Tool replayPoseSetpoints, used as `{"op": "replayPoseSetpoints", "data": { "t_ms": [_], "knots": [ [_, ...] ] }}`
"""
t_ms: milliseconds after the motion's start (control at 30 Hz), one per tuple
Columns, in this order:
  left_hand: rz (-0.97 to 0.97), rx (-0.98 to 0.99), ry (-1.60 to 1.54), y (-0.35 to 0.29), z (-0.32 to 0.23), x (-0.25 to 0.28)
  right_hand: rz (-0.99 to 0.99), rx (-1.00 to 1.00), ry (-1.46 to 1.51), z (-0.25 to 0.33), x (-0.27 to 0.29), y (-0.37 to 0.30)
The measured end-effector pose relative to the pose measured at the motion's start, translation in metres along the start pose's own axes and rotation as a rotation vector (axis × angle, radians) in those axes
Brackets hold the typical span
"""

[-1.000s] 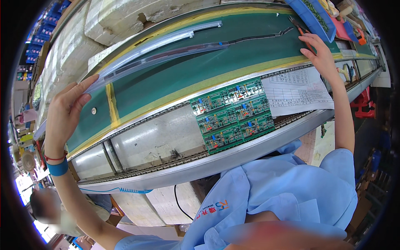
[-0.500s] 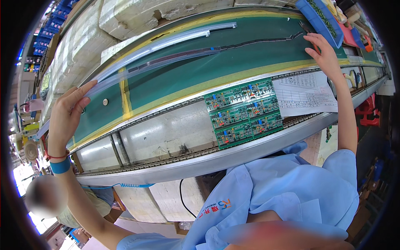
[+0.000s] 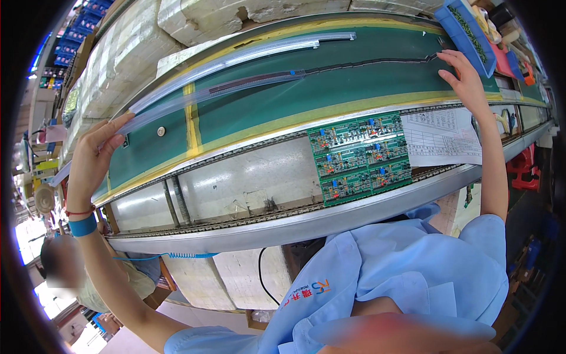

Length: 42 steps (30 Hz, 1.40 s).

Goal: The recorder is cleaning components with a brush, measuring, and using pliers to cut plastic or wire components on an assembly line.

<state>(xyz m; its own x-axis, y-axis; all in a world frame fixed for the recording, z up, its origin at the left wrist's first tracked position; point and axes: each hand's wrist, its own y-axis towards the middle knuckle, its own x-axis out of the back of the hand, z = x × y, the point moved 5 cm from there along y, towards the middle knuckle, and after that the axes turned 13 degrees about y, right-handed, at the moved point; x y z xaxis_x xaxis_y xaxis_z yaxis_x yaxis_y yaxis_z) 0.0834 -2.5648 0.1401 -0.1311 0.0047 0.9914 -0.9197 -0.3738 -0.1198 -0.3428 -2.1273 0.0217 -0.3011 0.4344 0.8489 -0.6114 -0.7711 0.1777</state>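
My left hand [image 3: 97, 150] is closed, its thumb and fingers pinching the left end of a long clear plastic tube [image 3: 171, 110]. A dark strip of small parts shows inside this tube, near a blue plug [image 3: 292, 73] at its right end. From that end a thin row of small black components [image 3: 368, 62] runs right across the green work surface [image 3: 253, 103]. My right hand [image 3: 464, 79] is at the row's far right end, fingertips on or close to it and thumb apart. More clear tubes [image 3: 247, 56] lie just behind, their left ends near my left fingers.
Green circuit boards [image 3: 359, 156] sit on the nearer rail, beside a printed sheet [image 3: 439, 138]. A blue bin [image 3: 466, 35] of small green parts stands at the far right. White foam blocks [image 3: 200, 20] line the back. A small round disc [image 3: 161, 131] lies left. Another person [image 3: 118, 283] is at lower left.
My left hand has drawn the tube a little to the left along the surface, and a longer stretch of the black row lies outside it. The whole view has shifted slightly.
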Motion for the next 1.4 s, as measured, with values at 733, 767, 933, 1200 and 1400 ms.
{"op": "replayPoseSetpoints", "data": {
  "t_ms": [733, 767, 933, 1200, 1400],
  "knots": [
    [0.102, 0.186, -0.054, -0.035, 0.078, -0.017, 0.026, 0.136, 0.014, 0.023, -0.019, 0.035],
    [0.106, 0.195, -0.05, -0.036, 0.081, -0.017, 0.029, 0.126, 0.008, 0.022, -0.019, 0.034],
    [0.13, 0.234, -0.018, -0.039, 0.098, -0.019, 0.047, 0.108, 0.011, 0.013, -0.021, 0.033],
    [0.101, 0.259, 0.034, -0.05, 0.131, -0.019, 0.053, 0.109, 0.02, 0.011, -0.024, 0.037],
    [0.048, 0.273, 0.105, -0.062, 0.146, -0.015, 0.057, 0.114, 0.014, 0.009, -0.028, 0.04]
  ]
}}
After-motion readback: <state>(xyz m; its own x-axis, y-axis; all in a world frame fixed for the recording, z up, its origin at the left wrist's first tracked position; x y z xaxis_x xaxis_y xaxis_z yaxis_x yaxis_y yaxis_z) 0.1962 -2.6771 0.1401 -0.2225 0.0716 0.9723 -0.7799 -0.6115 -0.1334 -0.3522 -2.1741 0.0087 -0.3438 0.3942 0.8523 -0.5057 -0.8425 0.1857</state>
